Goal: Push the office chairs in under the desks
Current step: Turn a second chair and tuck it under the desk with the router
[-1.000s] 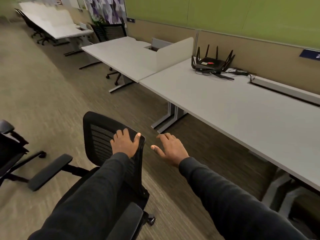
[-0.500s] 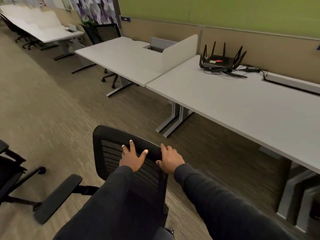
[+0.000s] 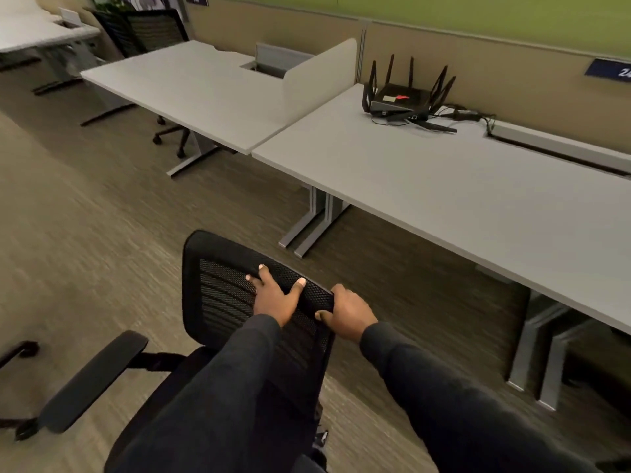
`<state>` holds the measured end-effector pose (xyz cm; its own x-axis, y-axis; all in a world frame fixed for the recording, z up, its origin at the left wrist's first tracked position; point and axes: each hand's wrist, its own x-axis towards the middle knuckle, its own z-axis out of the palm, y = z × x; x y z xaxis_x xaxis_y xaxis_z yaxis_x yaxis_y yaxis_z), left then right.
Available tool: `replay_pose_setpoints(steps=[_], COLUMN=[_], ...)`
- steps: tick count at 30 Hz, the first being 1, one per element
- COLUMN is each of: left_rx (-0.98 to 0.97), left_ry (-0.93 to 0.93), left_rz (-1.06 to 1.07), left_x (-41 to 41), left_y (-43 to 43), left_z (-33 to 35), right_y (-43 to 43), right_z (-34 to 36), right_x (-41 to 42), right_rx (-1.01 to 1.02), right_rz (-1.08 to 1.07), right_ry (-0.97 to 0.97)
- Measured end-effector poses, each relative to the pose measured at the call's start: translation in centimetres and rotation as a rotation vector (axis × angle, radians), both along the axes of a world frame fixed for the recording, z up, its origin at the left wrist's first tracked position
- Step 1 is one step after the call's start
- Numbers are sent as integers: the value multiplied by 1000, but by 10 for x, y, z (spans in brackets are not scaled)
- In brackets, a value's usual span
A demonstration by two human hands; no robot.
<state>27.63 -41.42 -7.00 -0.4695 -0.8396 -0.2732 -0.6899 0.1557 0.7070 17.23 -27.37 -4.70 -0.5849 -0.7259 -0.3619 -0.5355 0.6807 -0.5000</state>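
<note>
Office chair [image 3: 218,295]: black, mesh back, padded armrest [image 3: 92,380] at its left; stands on the carpet [image 3: 85,216] in the aisle, clear of the near surface's front edge and not under it.

Left hand [image 3: 273,298]: laid flat on the top rail of the chair back, fingers spread, thumb hooked over the rail. Dark sleeve.

Right hand [image 3: 348,315]: closed around the right top corner of the chair back, thumb on the near side. Dark sleeve.

Near surface [image 3: 461,186]: long, pale grey, on grey metal legs [image 3: 317,220]; runs along the wall partition. Near its rear left corner, a black router [image 3: 399,100] with upright antennas, cables trailing right toward a grey cable tray [image 3: 560,148] along the rear edge.

Second surface [image 3: 191,90]: same grey, butted against the left end of the near one, a low pale divider screen [image 3: 321,73] standing between them. An open cable hatch [image 3: 263,66] at its rear edge. Under it, the black wheeled base of another chair [image 3: 170,138].

Further surface [image 3: 37,35]: at far left, partly out of view. Two dark chair backs [image 3: 143,32] stand between it and the second surface.

Room: grey-brown striped carpet; tan partition panels [image 3: 512,66] behind the surfaces, green wall [image 3: 478,15] above; blue number plate [image 3: 607,68] on the partition at right. Part of another black chair [image 3: 17,349] at the left edge.
</note>
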Motion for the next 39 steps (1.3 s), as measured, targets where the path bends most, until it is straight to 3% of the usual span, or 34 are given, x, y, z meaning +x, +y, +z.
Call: replay_pose_setpoints(steps=[15, 23, 31, 34, 39], left_rx=[-5, -121, -192, -164, -158], left_ry=[-93, -151, -111, -127, -185], left_rz=[-388, -568, -635, -659, -704], left_x=[-99, -109, -83, -62, -17], left_y=[76, 138, 169, 179, 197], left_z=[20, 37, 36, 33, 33], right_y=[96, 142, 168, 173, 185], right_z=[17, 60, 70, 79, 90], right_x=[-30, -5, 29, 29, 30], right_rx=[158, 452, 475, 427, 263], right_rz=[-241, -49, 21, 18, -48], right_ry=[69, -122, -399, -262, 275])
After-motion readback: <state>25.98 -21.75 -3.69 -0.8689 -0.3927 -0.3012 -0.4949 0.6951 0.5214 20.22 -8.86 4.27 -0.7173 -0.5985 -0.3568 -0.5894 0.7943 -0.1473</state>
